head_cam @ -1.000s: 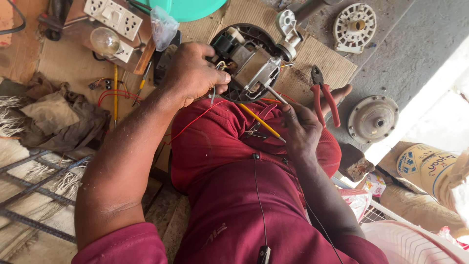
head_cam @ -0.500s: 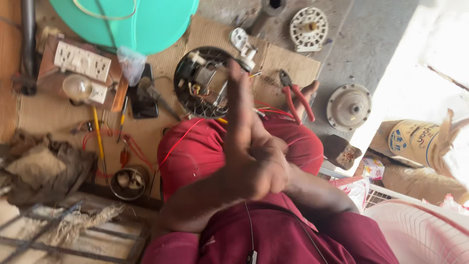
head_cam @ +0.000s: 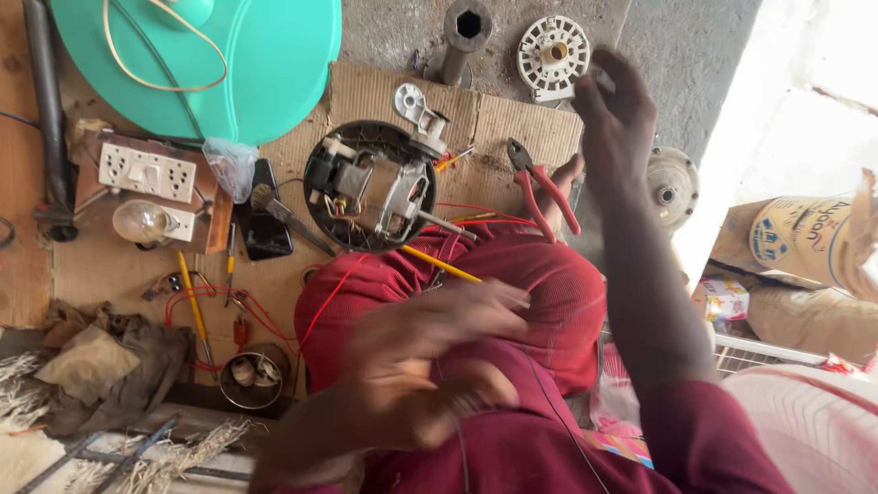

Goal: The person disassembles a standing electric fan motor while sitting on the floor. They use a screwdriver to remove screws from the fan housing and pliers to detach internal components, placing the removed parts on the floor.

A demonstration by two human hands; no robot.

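A: Looking nearest first: left hand is raised over the lap, heavily blurred. Can't tell whether the fingers are curled or spread, or whether anything is in them.

B: Below that?

A: Knees in red trousers. Yellow pencil-like rod and thin red wires lie across them.

B: The motor?

A: Small electric motor, set in a round black housing, on the cardboard sheet just past the knees. Neither hand touches it. Red-handled pliers lie just right of it on the same cardboard.

B: Left side?

A: Heap of rags, small tin of bits, yellow-handled screwdriver. Further out, a wooden board with a white socket strip and a clear bulb.

B: Right hand?

A: Right hand is stretched far forward, fingers apart and loosely bent, empty as far as I can see. It's just beside the white round slotted disc on the concrete floor; contact unclear. Grey round metal end cap sits just right of that forearm.

B: Far edge?

A: Big teal fan base top left, dark hex socket tube top centre.
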